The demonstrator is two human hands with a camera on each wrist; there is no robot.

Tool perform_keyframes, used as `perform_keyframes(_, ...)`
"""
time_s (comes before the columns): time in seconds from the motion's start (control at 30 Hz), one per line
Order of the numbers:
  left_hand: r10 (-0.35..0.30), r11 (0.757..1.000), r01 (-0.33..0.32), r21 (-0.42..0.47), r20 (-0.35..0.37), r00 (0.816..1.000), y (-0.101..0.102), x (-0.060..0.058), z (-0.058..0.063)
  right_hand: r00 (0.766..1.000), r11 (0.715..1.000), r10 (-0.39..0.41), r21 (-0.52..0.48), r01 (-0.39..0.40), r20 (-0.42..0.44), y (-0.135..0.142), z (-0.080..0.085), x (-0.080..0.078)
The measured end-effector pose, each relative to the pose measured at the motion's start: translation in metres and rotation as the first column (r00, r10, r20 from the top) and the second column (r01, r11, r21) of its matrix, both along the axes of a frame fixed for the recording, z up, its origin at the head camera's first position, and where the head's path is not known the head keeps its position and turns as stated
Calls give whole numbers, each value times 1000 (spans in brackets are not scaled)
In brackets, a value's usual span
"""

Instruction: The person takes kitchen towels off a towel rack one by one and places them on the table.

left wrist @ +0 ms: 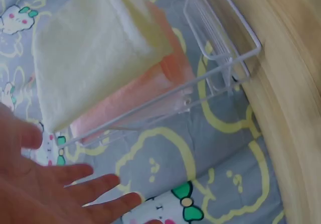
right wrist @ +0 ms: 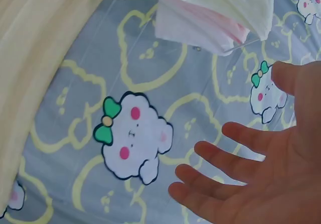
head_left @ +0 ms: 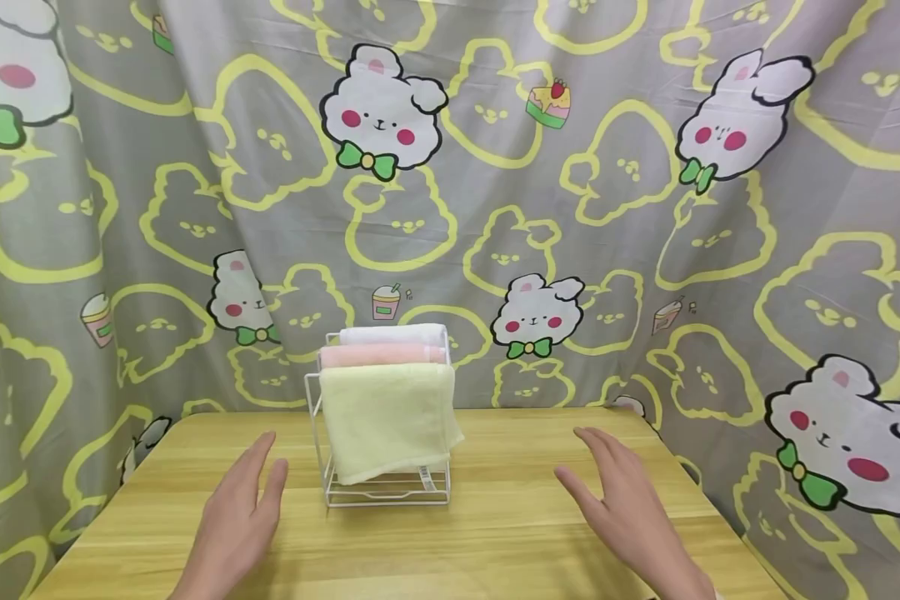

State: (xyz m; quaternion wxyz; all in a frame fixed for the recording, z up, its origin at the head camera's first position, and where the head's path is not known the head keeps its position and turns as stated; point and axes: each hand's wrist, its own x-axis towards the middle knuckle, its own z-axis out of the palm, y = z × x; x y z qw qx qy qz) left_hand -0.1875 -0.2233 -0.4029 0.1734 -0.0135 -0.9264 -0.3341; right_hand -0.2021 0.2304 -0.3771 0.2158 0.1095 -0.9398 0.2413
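Observation:
A white wire rack [head_left: 387, 498] stands on the table, left of the middle. Over it hang a pale yellow towel [head_left: 390, 417] in front, a pink towel [head_left: 382, 356] behind that, and a white towel [head_left: 393, 334] at the back. To the rack's left, my left hand [head_left: 236, 517] is held with fingers extended, apart from it. My right hand [head_left: 626, 508] is off to the right, farther from the rack, its fingers spread and holding nothing. In the left wrist view the yellow towel [left wrist: 95, 53] and pink towel [left wrist: 135, 98] appear beyond the fingers.
The light wooden table [head_left: 525, 533] ends at its back edge against a grey curtain [head_left: 480, 208] printed with white cartoon animals and yellow outlines. The curtain also hangs along both sides. A small printed label [head_left: 427, 477] shows near the rack's base.

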Motion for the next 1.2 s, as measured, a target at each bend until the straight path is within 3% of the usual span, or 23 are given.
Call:
perform_keyframes(0.13, -22, 989, 22, 149, -2, 1000, -1, -7, 4, 998, 999, 33, -25, -35, -62, -13, 6, -5)
perform_keyframes(0.37, 7, 938, 27, 345, -95, 995, 7, -26, 10, 991, 992, 76, -88, -85, -109, -42, 18, -11)
perform_keyframes(0.63, 78, 880, -35, 474, -72, 994, 20, -42, 13, 976, 973, 145, -157, -171, -166, -82, 28, -21)
perform_keyframes(0.73, 80, 852, -30, 522, -72, 994, 23, -47, 12, 967, 960, 180, -182, -213, -181, -96, 31, -26)
perform_keyframes(0.97, 68, 798, -5, 602, -82, 994, 25, -57, 7, 932, 924, 275, -204, -323, -235, -127, 42, -43)
perform_keyframes(1.2, 49, 742, 25, 670, -91, 995, 22, -65, 3, 882, 903, 349, -138, -407, -317, -153, 53, -64)
